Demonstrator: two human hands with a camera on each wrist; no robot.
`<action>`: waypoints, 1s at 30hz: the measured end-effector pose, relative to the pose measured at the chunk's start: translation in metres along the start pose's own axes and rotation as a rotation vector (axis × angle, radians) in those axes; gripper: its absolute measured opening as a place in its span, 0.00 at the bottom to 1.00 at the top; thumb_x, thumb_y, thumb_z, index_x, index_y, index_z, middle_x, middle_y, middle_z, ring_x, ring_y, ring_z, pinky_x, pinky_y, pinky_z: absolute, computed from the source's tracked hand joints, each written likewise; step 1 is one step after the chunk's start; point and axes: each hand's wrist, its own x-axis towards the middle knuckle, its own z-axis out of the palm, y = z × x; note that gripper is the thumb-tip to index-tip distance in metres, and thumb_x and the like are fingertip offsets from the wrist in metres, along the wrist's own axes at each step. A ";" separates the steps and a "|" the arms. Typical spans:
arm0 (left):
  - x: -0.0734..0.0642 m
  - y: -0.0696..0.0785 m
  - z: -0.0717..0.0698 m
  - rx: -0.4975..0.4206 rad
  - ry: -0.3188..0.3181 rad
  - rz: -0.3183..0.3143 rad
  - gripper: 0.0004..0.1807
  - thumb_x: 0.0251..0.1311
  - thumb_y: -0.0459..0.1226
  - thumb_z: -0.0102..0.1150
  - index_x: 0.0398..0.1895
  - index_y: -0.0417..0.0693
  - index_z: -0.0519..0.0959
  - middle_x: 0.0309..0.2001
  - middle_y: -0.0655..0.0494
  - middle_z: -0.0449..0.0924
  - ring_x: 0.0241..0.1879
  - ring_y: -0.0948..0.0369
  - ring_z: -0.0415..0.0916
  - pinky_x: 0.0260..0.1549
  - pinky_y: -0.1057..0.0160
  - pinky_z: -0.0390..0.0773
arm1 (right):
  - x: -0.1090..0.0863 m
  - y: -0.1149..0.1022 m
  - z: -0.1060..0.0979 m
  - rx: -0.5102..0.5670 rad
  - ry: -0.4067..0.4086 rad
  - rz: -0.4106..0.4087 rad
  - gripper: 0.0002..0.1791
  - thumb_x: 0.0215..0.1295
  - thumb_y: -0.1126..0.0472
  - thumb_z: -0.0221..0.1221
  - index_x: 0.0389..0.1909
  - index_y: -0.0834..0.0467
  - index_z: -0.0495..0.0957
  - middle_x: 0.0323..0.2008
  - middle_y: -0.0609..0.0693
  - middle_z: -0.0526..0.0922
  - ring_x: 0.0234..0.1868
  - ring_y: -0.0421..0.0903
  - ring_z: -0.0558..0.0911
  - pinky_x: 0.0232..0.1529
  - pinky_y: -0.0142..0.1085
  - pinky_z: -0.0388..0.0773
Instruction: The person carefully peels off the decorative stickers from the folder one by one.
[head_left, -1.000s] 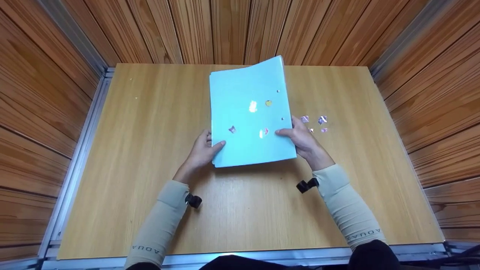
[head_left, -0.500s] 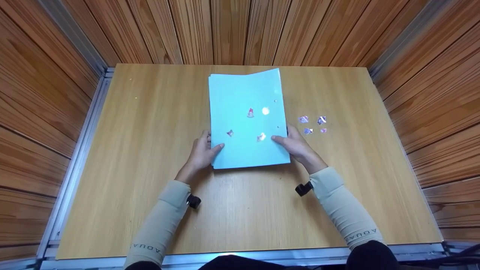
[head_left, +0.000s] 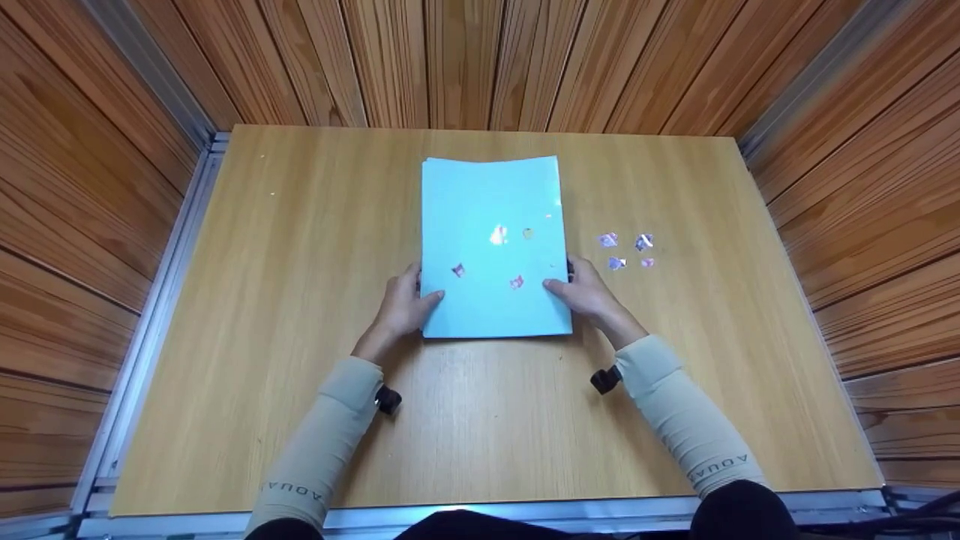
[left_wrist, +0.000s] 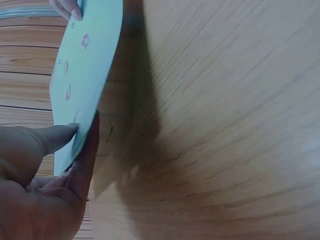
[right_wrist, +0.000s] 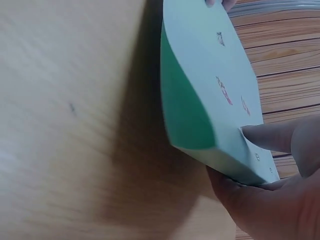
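A light blue file folder [head_left: 487,195] is held between both hands over the middle of the table, its top edge slightly bowed. Several small stickers dot its cover, among them a purple one [head_left: 458,270] and a pink one [head_left: 517,282]. My left hand [head_left: 399,306] grips the lower left edge, thumb on the cover and fingers behind. On the lower right edge my right hand [head_left: 592,296] does likewise. In the right wrist view, the folder [right_wrist: 200,50] shows a thick spine and a gap at its near end. Shadow lies under the folder [left_wrist: 90,65] in the left wrist view.
Several small shiny stickers, one purple [head_left: 608,239] and one pink [head_left: 647,262] among them, lie on the wooden table [head_left: 300,300] to the right of the folder. Wood-plank walls [head_left: 457,60] stand behind and at both sides. A metal rail [head_left: 525,517] runs along the front.
The folder's raised right side has come down and levelled out, and its top edge has moved toward me. My right hand has shifted slightly left and down; both hands keep their grip.
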 end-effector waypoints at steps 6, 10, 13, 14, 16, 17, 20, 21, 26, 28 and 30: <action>-0.001 -0.002 0.003 0.031 -0.044 -0.042 0.37 0.74 0.35 0.57 0.80 0.41 0.54 0.78 0.41 0.60 0.76 0.47 0.59 0.71 0.47 0.63 | 0.002 0.007 0.002 -0.114 0.002 0.029 0.36 0.76 0.61 0.55 0.80 0.62 0.53 0.77 0.64 0.60 0.77 0.62 0.61 0.74 0.56 0.60; 0.000 -0.004 0.006 0.071 -0.060 -0.066 0.36 0.74 0.35 0.56 0.80 0.39 0.54 0.78 0.40 0.59 0.77 0.46 0.58 0.72 0.47 0.62 | 0.003 0.010 0.002 -0.155 -0.003 0.031 0.37 0.75 0.62 0.56 0.79 0.64 0.53 0.75 0.65 0.62 0.75 0.63 0.63 0.73 0.56 0.62; 0.000 -0.004 0.006 0.116 -0.055 -0.079 0.36 0.74 0.36 0.57 0.79 0.37 0.55 0.76 0.38 0.61 0.76 0.44 0.59 0.72 0.46 0.62 | 0.004 0.009 0.003 -0.187 0.004 0.017 0.37 0.74 0.62 0.57 0.78 0.66 0.54 0.73 0.67 0.65 0.74 0.64 0.66 0.72 0.56 0.64; 0.001 -0.004 0.006 0.124 -0.054 -0.086 0.36 0.73 0.36 0.57 0.79 0.37 0.55 0.75 0.38 0.62 0.75 0.44 0.60 0.72 0.46 0.62 | 0.004 0.009 0.002 -0.199 0.008 0.016 0.36 0.74 0.62 0.57 0.78 0.65 0.54 0.73 0.67 0.65 0.74 0.64 0.66 0.72 0.56 0.65; 0.001 -0.002 0.006 0.144 -0.050 -0.096 0.37 0.73 0.36 0.58 0.79 0.37 0.55 0.73 0.37 0.63 0.74 0.44 0.61 0.72 0.46 0.62 | 0.003 0.008 0.003 -0.211 0.017 0.016 0.36 0.74 0.62 0.57 0.78 0.65 0.55 0.72 0.66 0.66 0.73 0.64 0.67 0.71 0.57 0.66; 0.001 -0.002 0.006 0.154 -0.046 -0.098 0.37 0.72 0.36 0.59 0.79 0.37 0.56 0.72 0.37 0.64 0.73 0.44 0.62 0.72 0.46 0.63 | 0.002 0.007 0.003 -0.216 0.024 0.015 0.35 0.74 0.61 0.57 0.77 0.65 0.56 0.72 0.66 0.67 0.72 0.64 0.68 0.70 0.57 0.66; 0.002 -0.001 0.007 0.185 -0.039 -0.107 0.38 0.71 0.36 0.60 0.79 0.36 0.56 0.69 0.38 0.65 0.70 0.46 0.65 0.71 0.47 0.64 | 0.001 0.006 0.005 -0.227 0.037 0.013 0.33 0.75 0.61 0.57 0.76 0.65 0.59 0.70 0.65 0.70 0.71 0.63 0.70 0.69 0.56 0.68; 0.002 0.000 0.007 0.197 -0.036 -0.111 0.39 0.71 0.36 0.61 0.79 0.36 0.56 0.68 0.38 0.65 0.69 0.46 0.66 0.71 0.47 0.64 | 0.001 0.006 0.005 -0.233 0.041 0.014 0.33 0.74 0.61 0.58 0.76 0.65 0.60 0.69 0.65 0.70 0.70 0.63 0.70 0.69 0.56 0.69; 0.003 0.001 0.006 0.241 -0.024 -0.125 0.40 0.68 0.37 0.65 0.79 0.38 0.57 0.66 0.40 0.64 0.63 0.49 0.68 0.70 0.48 0.67 | 0.002 0.008 0.005 -0.299 0.065 0.020 0.32 0.74 0.61 0.58 0.74 0.68 0.61 0.68 0.68 0.70 0.69 0.64 0.71 0.68 0.57 0.69; 0.003 0.001 0.006 0.254 -0.022 -0.121 0.41 0.67 0.37 0.66 0.79 0.38 0.58 0.66 0.41 0.64 0.63 0.49 0.68 0.70 0.48 0.67 | 0.002 0.009 0.004 -0.320 0.071 0.023 0.32 0.74 0.61 0.58 0.73 0.69 0.62 0.66 0.68 0.70 0.67 0.65 0.72 0.68 0.57 0.70; 0.003 0.000 0.005 0.274 -0.020 -0.112 0.41 0.67 0.37 0.66 0.78 0.38 0.58 0.67 0.41 0.63 0.64 0.49 0.67 0.70 0.48 0.67 | 0.003 0.009 0.004 -0.333 0.072 0.023 0.31 0.74 0.61 0.58 0.72 0.70 0.62 0.65 0.69 0.71 0.66 0.65 0.73 0.67 0.57 0.70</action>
